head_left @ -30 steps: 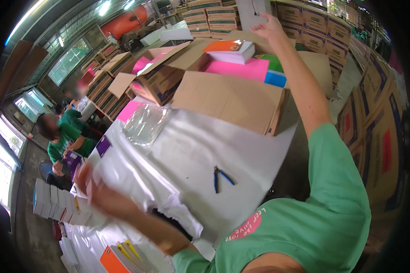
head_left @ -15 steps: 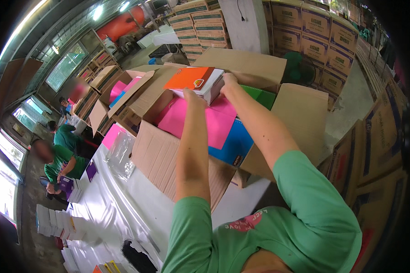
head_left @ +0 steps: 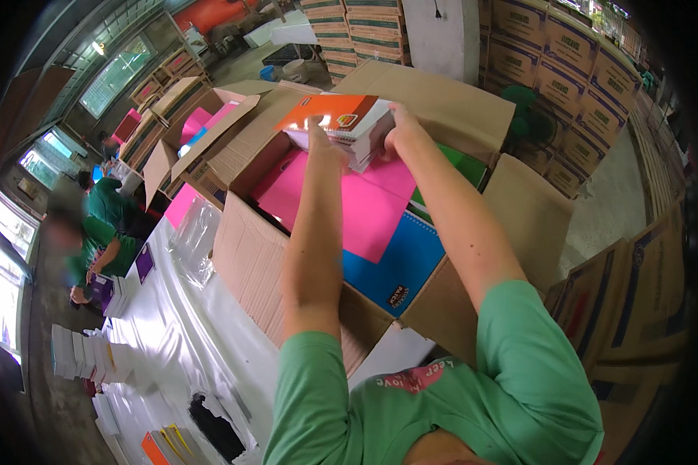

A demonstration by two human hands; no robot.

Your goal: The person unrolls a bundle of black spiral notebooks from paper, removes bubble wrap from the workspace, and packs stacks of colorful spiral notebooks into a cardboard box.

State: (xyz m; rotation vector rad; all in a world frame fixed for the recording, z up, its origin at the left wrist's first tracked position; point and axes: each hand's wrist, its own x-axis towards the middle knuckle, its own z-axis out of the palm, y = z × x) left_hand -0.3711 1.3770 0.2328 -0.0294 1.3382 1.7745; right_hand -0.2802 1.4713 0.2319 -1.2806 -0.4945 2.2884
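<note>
Between my two hands is a stack of spiral notebooks with a glossy orange cover on top and white page edges. My left hand grips its near side, thumb over the cover; some of its fingers are hidden. My right hand clasps the right end. The stack is over the far part of an open cardboard box; whether it rests on the contents I cannot tell. Pink notebooks, a blue spiral notebook and a green one lie in the box.
A white-covered table extends left, with a clear plastic bag and book stacks on it. Another open box stands beyond. Co-workers in green shirts are at the far left. Piled cartons and a green fan stand at right.
The head view has shifted slightly. The notebook stack stays in both my hands over the box, and my left thumb now reaches further onto the orange cover.
</note>
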